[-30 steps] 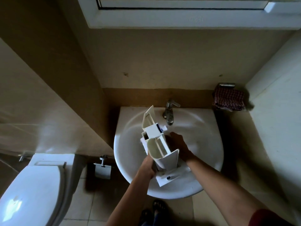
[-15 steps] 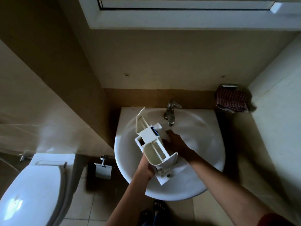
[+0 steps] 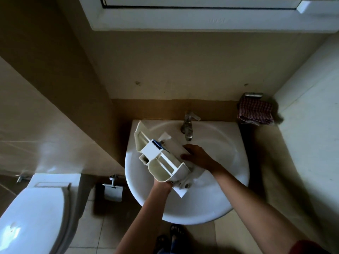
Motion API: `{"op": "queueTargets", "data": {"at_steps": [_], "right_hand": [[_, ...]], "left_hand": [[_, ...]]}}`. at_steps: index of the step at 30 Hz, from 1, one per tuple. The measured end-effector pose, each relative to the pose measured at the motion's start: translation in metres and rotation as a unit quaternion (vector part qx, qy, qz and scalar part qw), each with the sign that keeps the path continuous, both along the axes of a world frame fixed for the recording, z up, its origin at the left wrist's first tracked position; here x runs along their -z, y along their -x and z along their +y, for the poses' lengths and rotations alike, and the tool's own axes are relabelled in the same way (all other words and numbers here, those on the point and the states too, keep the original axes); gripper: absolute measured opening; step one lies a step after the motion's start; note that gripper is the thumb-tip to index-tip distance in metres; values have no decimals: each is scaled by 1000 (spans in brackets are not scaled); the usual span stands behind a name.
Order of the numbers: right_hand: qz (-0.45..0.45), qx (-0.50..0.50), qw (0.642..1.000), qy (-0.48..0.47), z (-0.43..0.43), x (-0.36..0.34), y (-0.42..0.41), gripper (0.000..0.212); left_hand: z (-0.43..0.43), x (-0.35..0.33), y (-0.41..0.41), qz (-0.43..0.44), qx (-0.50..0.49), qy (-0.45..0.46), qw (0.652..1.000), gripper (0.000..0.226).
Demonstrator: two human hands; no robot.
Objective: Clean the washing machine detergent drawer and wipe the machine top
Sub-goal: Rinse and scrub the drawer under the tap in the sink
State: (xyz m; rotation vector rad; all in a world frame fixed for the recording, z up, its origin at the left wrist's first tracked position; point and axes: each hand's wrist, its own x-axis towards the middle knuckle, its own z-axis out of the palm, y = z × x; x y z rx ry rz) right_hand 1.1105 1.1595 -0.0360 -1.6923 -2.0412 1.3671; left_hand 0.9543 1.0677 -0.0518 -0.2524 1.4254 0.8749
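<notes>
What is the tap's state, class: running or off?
Off, it seems: no water stream shows below the tap spout, over the sink.
</notes>
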Motion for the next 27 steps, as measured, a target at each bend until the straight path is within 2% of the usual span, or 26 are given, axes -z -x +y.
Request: {"op": "queueTargets", "data": {"at_steps": [2,3,4,6,9,11,17,21,25,27], "right_hand": [[-22,-23,999,2,0,-4,-4,44],[-37,-23,999,-9,0,-4,-5,48],[-52,-8,998,-17,0,-3,-4,47],[-85,53,994,-33,0,1,-1,33],[-150,130,977,-77,2,4,4,22],[-162,154,969,-100,3,4,5,18],[-79,111,985,-110,10,5,-6,18],[28,96,991,-94,15,3,-16,15],[83,94,992,-33,18,5,-22,39],[99,125,987,-21,18,8,-23,42]], "left_hand": [[7,-1,-4,-64,-111,-44,991,18],[11,-5,-7,-58,-138,-61,987,25],[14,-5,-12,-45,-150,-65,985,33],[14,-7,-19,-39,-180,-81,980,50],[15,-5,-26,-52,-198,-100,974,53],[19,-8,-29,-79,-207,-122,968,55],[27,-12,-26,-99,-173,-129,971,61],[29,-7,-24,-116,-153,-125,973,62],[25,0,-23,-74,-105,-130,983,43],[19,-1,-22,-65,-80,-160,982,29]]}}
